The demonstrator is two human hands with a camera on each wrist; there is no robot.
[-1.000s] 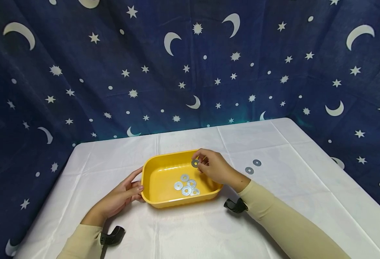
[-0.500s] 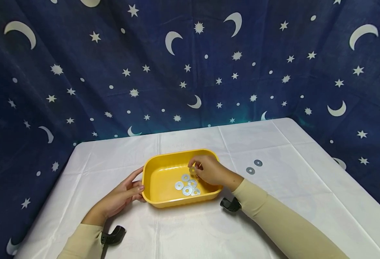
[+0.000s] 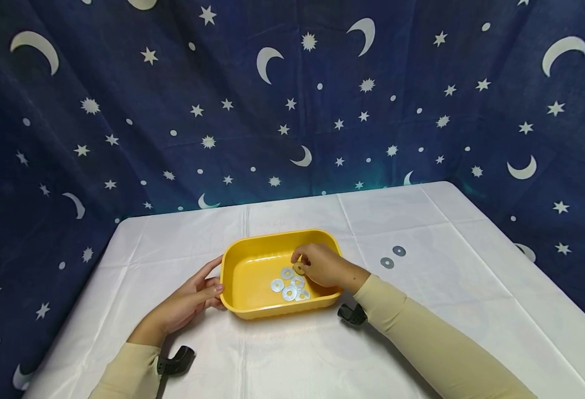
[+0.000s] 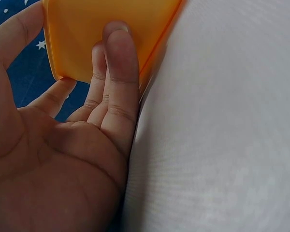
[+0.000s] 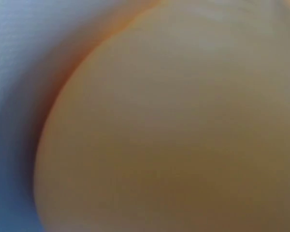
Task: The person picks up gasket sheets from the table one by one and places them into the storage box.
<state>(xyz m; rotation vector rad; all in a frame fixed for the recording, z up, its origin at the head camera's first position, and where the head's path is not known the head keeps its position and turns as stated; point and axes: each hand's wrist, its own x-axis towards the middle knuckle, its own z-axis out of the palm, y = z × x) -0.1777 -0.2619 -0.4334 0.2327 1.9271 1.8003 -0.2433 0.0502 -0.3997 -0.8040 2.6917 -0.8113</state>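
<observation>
A yellow plastic tray (image 3: 244,277) stands on the white-covered table, and several flat silver washers (image 3: 289,293) lie on its floor. My right hand (image 3: 322,265) reaches down inside the tray's right half. Between its thumb and fingertips it pinches one washer (image 3: 299,268), which looks tinted yellow and is close to the others. At the tray's left end my left hand (image 3: 187,302) rests its fingertips against the outer wall. The left wrist view shows those fingers (image 4: 122,63) fairly straight on the wall. A blurred tan surface fills most of the right wrist view.
Two darker washers, a nearer one (image 3: 387,263) and a farther one (image 3: 399,251), lie on the cloth right of the tray. Behind the table hangs a dark blue curtain (image 3: 242,138) with moons and stars. Black wrist cameras are worn on both sleeves.
My right hand has lowered deeper into the tray with its washer, from near the rim to beside the other washers. The left hand stays at the tray's end.
</observation>
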